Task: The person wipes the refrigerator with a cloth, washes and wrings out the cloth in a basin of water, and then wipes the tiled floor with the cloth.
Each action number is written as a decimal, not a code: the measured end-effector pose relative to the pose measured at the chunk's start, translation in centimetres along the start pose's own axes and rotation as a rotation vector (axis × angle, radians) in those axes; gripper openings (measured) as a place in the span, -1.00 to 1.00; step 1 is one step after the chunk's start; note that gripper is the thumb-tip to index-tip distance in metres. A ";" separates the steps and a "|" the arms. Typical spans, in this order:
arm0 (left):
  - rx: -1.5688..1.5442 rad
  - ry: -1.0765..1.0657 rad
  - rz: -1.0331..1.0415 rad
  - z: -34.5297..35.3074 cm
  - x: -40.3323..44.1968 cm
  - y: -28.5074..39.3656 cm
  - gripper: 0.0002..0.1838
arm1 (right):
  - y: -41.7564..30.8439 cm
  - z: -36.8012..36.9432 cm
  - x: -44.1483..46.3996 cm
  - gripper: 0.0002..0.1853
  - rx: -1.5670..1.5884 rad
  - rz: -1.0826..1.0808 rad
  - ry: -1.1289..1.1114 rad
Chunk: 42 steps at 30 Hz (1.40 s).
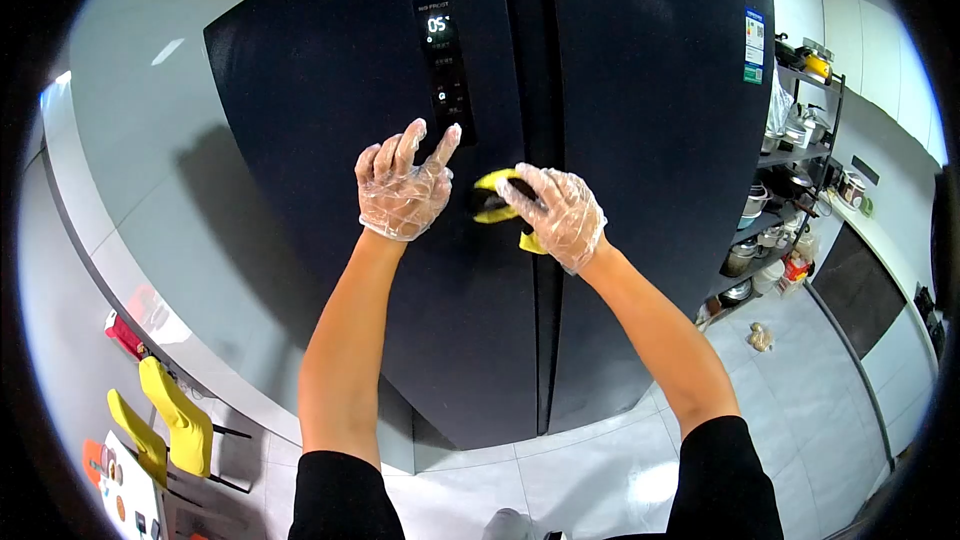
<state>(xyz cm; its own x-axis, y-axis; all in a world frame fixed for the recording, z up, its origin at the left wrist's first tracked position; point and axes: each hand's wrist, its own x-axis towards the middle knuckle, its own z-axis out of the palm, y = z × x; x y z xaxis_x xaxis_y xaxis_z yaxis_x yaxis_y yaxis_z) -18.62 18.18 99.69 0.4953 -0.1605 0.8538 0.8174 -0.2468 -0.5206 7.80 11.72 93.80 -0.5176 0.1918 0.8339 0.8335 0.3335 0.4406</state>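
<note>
In front of me stands a dark two-door refrigerator (640, 190) with a lit display panel (440, 60) on its left door. Both my hands wear thin clear plastic gloves. My left hand (405, 185) is open, fingers spread, at the left door just below the panel; whether it touches the surface I cannot tell. My right hand (560, 215) is closed around a yellow-and-black cloth (497, 198) held at the left door, near the gap between the doors. Part of the cloth is hidden by the fingers, and a yellow bit shows below them.
To the right stands a metal rack (800, 155) full of pots and pans. A small bundle (760, 337) lies on the tiled floor (620, 450). Yellow chairs (180, 415) and a white table (125, 490) are at the lower left, beyond a pale wall panel.
</note>
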 end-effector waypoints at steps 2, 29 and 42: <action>0.015 0.014 0.003 0.2 0.1 0.0 -0.30 | -1.3 1.9 0.5 -0.30 -0.111 0.074 0.123; 0.020 0.044 -0.008 0.7 0.0 -0.1 -0.32 | -6.2 6.8 1.7 -0.20 0.192 0.283 0.406; -0.035 -0.222 0.086 -1.8 -0.1 -1.0 -0.31 | -15.4 8.0 -7.5 -0.60 0.339 -0.284 -0.494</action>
<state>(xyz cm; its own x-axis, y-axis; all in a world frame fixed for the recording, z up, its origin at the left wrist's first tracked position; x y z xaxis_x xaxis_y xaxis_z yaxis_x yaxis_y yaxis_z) -20.04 16.72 100.16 0.6181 0.0305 0.7855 0.7607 -0.2751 -0.5879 -2.75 12.56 78.08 -0.8036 0.4272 0.4144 0.5859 0.6903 0.4245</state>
